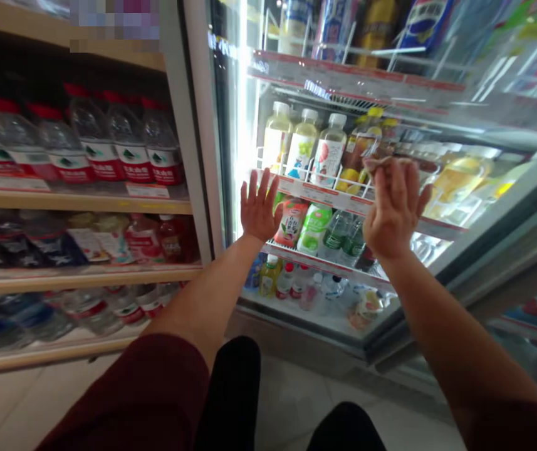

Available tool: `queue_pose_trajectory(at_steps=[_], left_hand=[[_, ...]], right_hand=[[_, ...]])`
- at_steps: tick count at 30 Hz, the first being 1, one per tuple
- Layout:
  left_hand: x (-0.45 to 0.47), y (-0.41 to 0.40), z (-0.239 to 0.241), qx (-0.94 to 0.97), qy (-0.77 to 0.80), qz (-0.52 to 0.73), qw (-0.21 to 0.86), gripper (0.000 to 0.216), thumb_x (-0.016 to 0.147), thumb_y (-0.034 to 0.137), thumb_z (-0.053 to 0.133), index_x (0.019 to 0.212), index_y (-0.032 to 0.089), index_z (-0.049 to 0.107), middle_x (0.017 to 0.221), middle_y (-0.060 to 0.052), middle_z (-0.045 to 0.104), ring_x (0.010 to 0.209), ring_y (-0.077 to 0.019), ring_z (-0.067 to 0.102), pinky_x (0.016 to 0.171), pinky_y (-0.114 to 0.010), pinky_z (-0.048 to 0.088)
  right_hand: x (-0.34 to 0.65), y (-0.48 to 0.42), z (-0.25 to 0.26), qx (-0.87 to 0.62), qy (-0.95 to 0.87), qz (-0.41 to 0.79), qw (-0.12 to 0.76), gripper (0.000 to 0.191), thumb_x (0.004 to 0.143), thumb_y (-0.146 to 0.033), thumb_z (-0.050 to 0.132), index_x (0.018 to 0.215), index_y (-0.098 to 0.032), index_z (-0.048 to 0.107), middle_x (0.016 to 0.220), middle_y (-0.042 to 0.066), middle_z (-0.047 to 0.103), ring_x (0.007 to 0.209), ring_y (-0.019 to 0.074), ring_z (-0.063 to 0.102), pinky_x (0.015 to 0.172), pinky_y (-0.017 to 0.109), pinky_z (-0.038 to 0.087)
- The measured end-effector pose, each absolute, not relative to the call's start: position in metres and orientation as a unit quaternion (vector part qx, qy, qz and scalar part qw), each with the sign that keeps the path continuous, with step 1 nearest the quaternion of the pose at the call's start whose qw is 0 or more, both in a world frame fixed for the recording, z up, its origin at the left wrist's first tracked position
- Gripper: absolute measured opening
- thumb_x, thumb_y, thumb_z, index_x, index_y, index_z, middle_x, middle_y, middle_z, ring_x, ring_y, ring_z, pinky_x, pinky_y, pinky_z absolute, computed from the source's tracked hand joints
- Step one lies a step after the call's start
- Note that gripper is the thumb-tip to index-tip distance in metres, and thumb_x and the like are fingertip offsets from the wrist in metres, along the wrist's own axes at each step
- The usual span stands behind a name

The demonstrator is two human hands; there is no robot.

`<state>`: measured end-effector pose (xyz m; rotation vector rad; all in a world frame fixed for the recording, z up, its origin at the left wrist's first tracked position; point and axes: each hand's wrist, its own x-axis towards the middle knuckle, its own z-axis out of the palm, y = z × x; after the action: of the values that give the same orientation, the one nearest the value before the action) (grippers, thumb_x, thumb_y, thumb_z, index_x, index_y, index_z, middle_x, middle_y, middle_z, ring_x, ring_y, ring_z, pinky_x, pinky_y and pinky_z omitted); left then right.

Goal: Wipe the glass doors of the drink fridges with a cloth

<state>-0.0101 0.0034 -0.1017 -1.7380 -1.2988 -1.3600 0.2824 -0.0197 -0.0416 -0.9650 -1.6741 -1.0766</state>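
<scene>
My left hand (259, 210) is raised at the glass door (230, 144) of a lit drinks cooler. Its fingers are spread and nothing is in it. Higher up and to the right, my right hand (396, 203) lies against the same glass with a brownish cloth (381, 161) under its fingers. Most of that cloth is hidden behind the hand. Through the glass, beyond the hands, white-capped bottles (302, 144) and yellow-capped bottles (366, 134) stand on a wire shelf. A green-labelled bottle (315, 228) sits one shelf lower.
At left, wooden shelves (80, 200) hold several rows of drinks, among them red-capped water bottles (99, 134). The cooler's metal frame (197, 125) runs between. Another cooler door (531, 313) is at right. My knees (237, 382) are close in front of the cooler's base, above a tiled floor (287, 394).
</scene>
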Motion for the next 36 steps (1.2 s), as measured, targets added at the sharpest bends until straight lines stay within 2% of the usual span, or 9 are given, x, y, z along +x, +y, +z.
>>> queue_pose_trajectory(at_steps=[3,8,13,16,22,25,28,30,36], left_hand=[[-0.01,0.003,-0.102,-0.654,-0.481,-0.51,0.285,0.066,0.104,0.05,0.03,0.162,0.019,0.032,0.17,-0.008,0.028,0.161,-0.0257,0.0,0.133,-0.053,0.0],[-0.011,0.004,-0.102,-0.652,-0.479,-0.51,0.292,0.066,0.104,0.05,0.028,0.161,0.018,0.034,0.169,-0.009,0.029,0.161,-0.0247,-0.001,0.133,-0.053,0.001],[-0.011,0.005,-0.102,-0.653,-0.482,-0.513,0.279,0.067,0.103,0.05,0.031,0.162,0.019,0.033,0.169,-0.008,0.029,0.161,-0.025,0.0,0.133,-0.053,0.001],[-0.011,0.005,-0.102,-0.656,-0.48,-0.513,0.275,0.067,0.103,0.051,0.03,0.162,0.019,0.033,0.169,-0.008,0.028,0.161,-0.0258,0.0,0.132,-0.054,0.0],[-0.012,0.008,-0.104,-0.649,-0.469,-0.521,0.295,0.067,0.104,0.051,0.028,0.162,0.019,0.033,0.169,-0.009,0.029,0.161,-0.0255,0.001,0.133,-0.052,0.0],[-0.013,0.008,-0.104,-0.649,-0.47,-0.521,0.293,0.067,0.104,0.052,0.028,0.162,0.019,0.033,0.169,-0.009,0.029,0.161,-0.0254,0.001,0.132,-0.053,0.0],[-0.013,0.008,-0.104,-0.647,-0.472,-0.519,0.298,0.067,0.104,0.052,0.028,0.162,0.019,0.032,0.169,-0.009,0.03,0.161,-0.0237,0.001,0.133,-0.051,0.001],[-0.013,0.008,-0.105,-0.644,-0.47,-0.518,0.311,0.067,0.105,0.052,0.027,0.163,0.019,0.031,0.169,-0.008,0.03,0.161,-0.0228,0.0,0.133,-0.051,0.002],[-0.013,0.009,-0.106,-0.632,-0.462,-0.516,0.35,0.065,0.105,0.05,0.027,0.163,0.02,0.03,0.168,-0.008,0.03,0.161,-0.0216,-0.001,0.133,-0.049,0.003]], right_hand=[[0.282,-0.023,-0.059,-0.395,-0.662,-0.427,0.473,0.06,0.102,-0.02,0.04,0.162,-0.024,0.034,0.165,0.01,0.042,0.158,0.0294,0.026,0.127,0.058,0.02],[0.289,-0.034,-0.109,-0.287,-0.792,-0.432,0.321,0.064,0.099,-0.013,0.045,0.16,-0.031,0.037,0.153,0.002,0.058,0.151,0.0198,0.042,0.131,0.044,0.015],[0.316,-0.024,-0.055,-0.386,-0.664,-0.44,0.466,0.058,0.099,-0.02,0.043,0.157,-0.023,0.043,0.161,0.012,0.047,0.155,0.0326,0.034,0.125,0.063,0.023],[0.325,-0.023,-0.062,-0.391,-0.627,-0.444,0.507,0.06,0.098,-0.017,0.04,0.158,-0.018,0.042,0.162,0.016,0.044,0.157,0.0352,0.029,0.123,0.064,0.026],[0.334,-0.037,-0.121,-0.28,-0.813,-0.42,0.289,0.06,0.098,-0.011,0.046,0.152,-0.036,0.05,0.146,0.0,0.065,0.143,0.017,0.052,0.13,0.041,0.017],[0.346,-0.032,-0.088,-0.343,-0.74,-0.437,0.379,0.053,0.101,-0.02,0.043,0.153,-0.03,0.05,0.151,0.005,0.06,0.15,0.0223,0.044,0.13,0.047,0.012],[0.351,-0.025,-0.063,-0.413,-0.636,-0.428,0.493,0.053,0.103,-0.023,0.037,0.153,-0.02,0.05,0.159,0.013,0.049,0.155,0.0321,0.034,0.126,0.061,0.018],[0.349,-0.026,-0.074,-0.407,-0.629,-0.429,0.504,0.055,0.101,-0.021,0.039,0.155,-0.019,0.047,0.16,0.015,0.047,0.156,0.0332,0.032,0.124,0.062,0.023],[0.351,-0.039,-0.12,-0.258,-0.817,-0.428,0.285,0.064,0.094,-0.009,0.051,0.151,-0.038,0.05,0.146,-0.002,0.065,0.145,0.0143,0.05,0.131,0.036,0.012]])
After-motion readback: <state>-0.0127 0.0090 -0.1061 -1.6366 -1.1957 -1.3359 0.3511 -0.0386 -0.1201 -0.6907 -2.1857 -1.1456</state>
